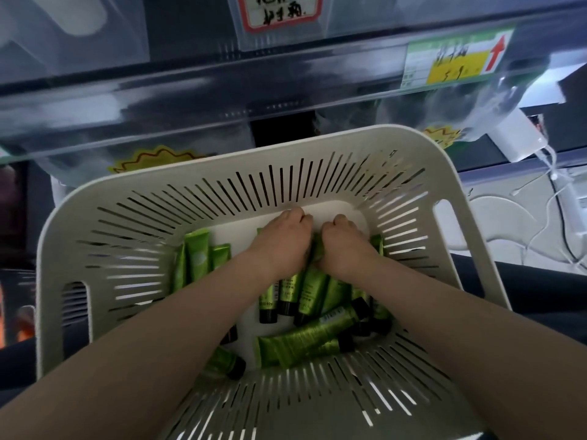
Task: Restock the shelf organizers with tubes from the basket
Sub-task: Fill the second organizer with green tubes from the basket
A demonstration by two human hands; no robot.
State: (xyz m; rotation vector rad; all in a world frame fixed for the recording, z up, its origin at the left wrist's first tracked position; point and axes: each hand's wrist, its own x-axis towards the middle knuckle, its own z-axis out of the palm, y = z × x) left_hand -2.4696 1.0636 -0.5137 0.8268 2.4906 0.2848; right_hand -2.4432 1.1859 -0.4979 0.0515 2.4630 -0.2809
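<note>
- Left side of the basket [409, 144]: a few green tubes [197, 258] lean against its left wall, crimped ends up, nobody on them.
- Centre, toward the far edge: the left hand [282, 246] is down in the pile, its grip curled over a bundle whose black-capped ends poke out beneath the palm.
- Just beside it, knuckles nearly meeting, the right hand [346, 246] has its grip clamped on more of them, and green shows between the two fists.
- Near right corner: loose ones lie crisscrossed on the basket floor.
- They look light, soft-bodied and glossy, so likely to slide. Best held round the middle or at the firm cap end, several at once.
- Above, the clear shelf organizers [95, 100] stand ready, with a price tag [457, 57] at right.
</note>
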